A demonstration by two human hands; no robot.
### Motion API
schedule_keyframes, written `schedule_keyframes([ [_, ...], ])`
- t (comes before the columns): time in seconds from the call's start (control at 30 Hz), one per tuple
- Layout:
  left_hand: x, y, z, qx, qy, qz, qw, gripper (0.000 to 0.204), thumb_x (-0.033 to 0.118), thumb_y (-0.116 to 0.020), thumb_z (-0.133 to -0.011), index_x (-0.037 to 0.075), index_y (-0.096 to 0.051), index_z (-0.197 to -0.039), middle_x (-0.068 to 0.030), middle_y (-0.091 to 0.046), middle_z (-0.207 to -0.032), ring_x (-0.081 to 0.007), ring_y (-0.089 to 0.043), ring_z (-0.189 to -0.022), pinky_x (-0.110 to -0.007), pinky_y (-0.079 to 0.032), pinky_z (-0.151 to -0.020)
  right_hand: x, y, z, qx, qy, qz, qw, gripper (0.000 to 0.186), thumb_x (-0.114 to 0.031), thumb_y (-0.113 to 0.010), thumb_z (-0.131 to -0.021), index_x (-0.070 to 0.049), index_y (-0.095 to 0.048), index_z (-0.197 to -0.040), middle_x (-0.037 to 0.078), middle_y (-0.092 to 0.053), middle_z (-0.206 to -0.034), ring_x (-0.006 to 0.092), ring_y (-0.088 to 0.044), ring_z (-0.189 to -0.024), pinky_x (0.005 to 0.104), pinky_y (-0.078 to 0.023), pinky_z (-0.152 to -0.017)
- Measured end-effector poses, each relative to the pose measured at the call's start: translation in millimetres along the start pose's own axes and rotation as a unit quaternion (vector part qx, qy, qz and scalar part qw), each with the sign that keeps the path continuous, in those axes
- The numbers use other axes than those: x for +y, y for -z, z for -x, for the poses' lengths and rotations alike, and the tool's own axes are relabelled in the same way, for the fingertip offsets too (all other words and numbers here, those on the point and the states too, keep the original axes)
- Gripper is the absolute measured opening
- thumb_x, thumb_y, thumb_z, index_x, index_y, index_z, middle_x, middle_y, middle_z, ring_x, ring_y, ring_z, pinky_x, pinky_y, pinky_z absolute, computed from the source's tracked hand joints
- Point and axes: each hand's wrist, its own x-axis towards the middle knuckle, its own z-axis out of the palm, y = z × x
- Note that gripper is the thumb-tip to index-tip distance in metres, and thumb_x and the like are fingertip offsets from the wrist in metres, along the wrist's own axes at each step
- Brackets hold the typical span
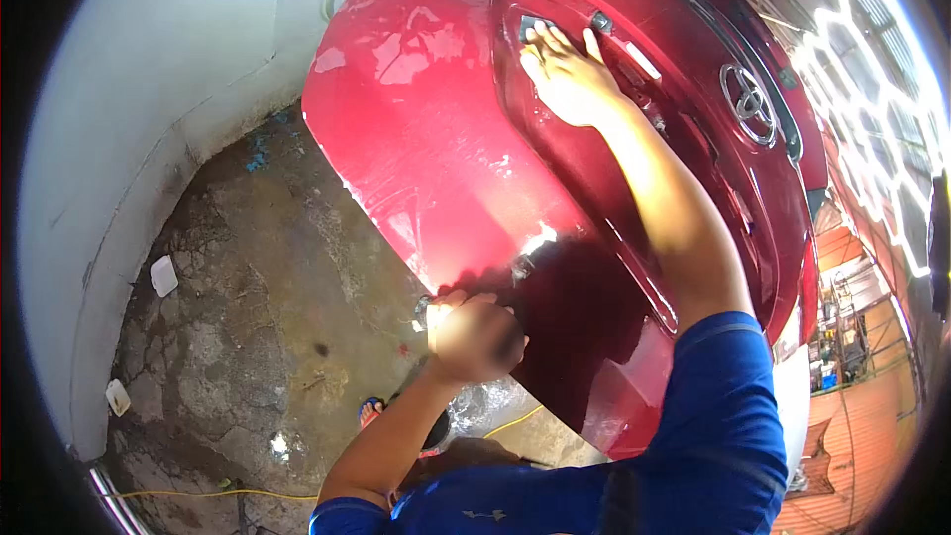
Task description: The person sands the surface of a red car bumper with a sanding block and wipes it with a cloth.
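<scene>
A wet, glossy red car bumper (426, 149) curves across the middle of the view, with the car's rear panel above it. My right hand (570, 84) lies on the red panel with its fingers stretched out. Under its fingertips is a small dark grey sheet (532, 28), like sandpaper, pressed to the surface. My left hand (464, 332) is at the lower left edge of the bumper. A blur covers much of it, and whether it grips anything cannot be made out.
A pale wall (168, 69) bounds the left side. The stained wet concrete floor (267, 267) holds a white scrap (163, 275) and a yellow cable (198, 493). A round chrome emblem (749, 104) sits on the car's rear. Bright hexagonal lights (877, 89) hang at right.
</scene>
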Motion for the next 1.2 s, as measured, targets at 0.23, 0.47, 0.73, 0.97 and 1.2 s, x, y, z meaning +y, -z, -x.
schedule_keyframes([
  [0.23,-13,7,-3,0.026,-0.011,-0.035,0.999,0.045,0.044,-0.087,-0.070,0.018,-0.076,-0.105,-0.0085,-0.067,-0.115,-0.0353,-0.063,-0.097,-0.048,-0.048,-0.084,-10,18,22,0.138,0.021,-0.253,0.957,0.054,-0.026,-0.036,-0.115,0.003,-0.041,-0.160,0.022,-0.034,-0.171,0.0362,-0.030,-0.160,0.0498,-0.025,-0.132],
  [0.47,-10,7,-1,0.003,-0.012,0.002,1.000,0.051,0.038,-0.088,-0.070,0.014,-0.074,-0.112,-0.0141,-0.066,-0.118,-0.0386,-0.063,-0.098,-0.053,-0.051,-0.087,30,2,-5,0.173,0.206,0.060,0.961,0.052,-0.014,-0.045,-0.112,-0.001,-0.039,-0.162,0.017,-0.038,-0.170,0.0299,-0.034,-0.159,0.0447,-0.024,-0.133],
  [0.73,-12,2,7,0.018,-0.017,0.011,1.000,0.052,0.039,-0.091,-0.070,0.018,-0.073,-0.114,-0.0110,-0.065,-0.119,-0.0398,-0.063,-0.100,-0.056,-0.052,-0.088,48,-6,60,0.007,0.134,-0.049,0.990,0.060,-0.031,-0.036,-0.114,-0.002,-0.032,-0.166,0.019,-0.025,-0.176,0.0306,-0.021,-0.164,0.0538,-0.015,-0.134],
  [0.97,-23,20,5,-0.005,-0.006,-0.040,0.999,0.051,0.042,-0.090,-0.070,0.018,-0.073,-0.112,-0.0114,-0.066,-0.120,-0.0392,-0.061,-0.105,-0.055,-0.051,-0.088,39,8,91,-0.044,0.123,-0.080,0.988,0.061,-0.028,-0.036,-0.113,-0.004,-0.027,-0.169,0.017,-0.024,-0.176,0.0297,-0.019,-0.165,0.0557,-0.011,-0.134],
  [1.2,-10,-1,9,0.001,-0.025,0.015,1.000,0.045,0.042,-0.086,-0.074,0.018,-0.072,-0.109,-0.0117,-0.066,-0.120,-0.0394,-0.061,-0.103,-0.055,-0.052,-0.088,62,0,51,0.003,0.111,-0.073,0.991,0.063,-0.039,-0.039,-0.114,-0.006,-0.032,-0.168,0.014,-0.027,-0.176,0.0309,-0.019,-0.165,0.0559,-0.007,-0.134],
])
